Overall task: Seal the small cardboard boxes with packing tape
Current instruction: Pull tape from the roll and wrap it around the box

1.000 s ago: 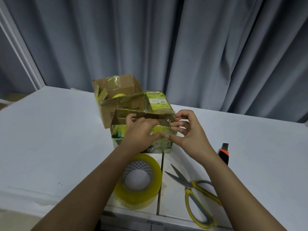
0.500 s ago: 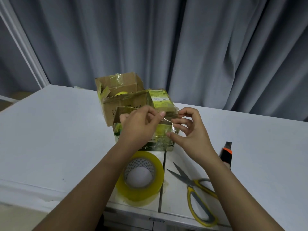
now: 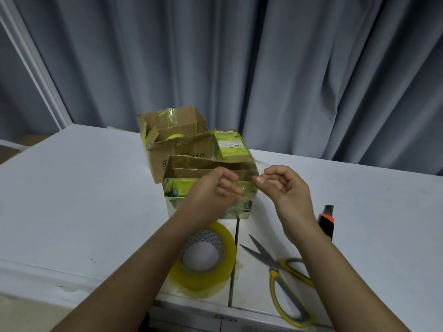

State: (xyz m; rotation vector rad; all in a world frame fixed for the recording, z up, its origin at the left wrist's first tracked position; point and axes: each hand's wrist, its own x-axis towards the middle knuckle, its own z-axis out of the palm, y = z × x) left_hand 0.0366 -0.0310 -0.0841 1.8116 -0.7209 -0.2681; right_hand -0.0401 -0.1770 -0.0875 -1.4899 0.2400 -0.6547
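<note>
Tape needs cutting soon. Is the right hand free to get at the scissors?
Probably not yet: the right hand pinches a tape strip. The scissors lie unobstructed beneath its forearm.

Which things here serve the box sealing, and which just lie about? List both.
In use: near box, tape strip stretched between left hand and right hand, tape roll, scissors, far open box.
Lying about: orange-banded knife, grey curtain.

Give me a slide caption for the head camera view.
Both hands, left hand and right hand, stretch clear tape over the open box.
</note>
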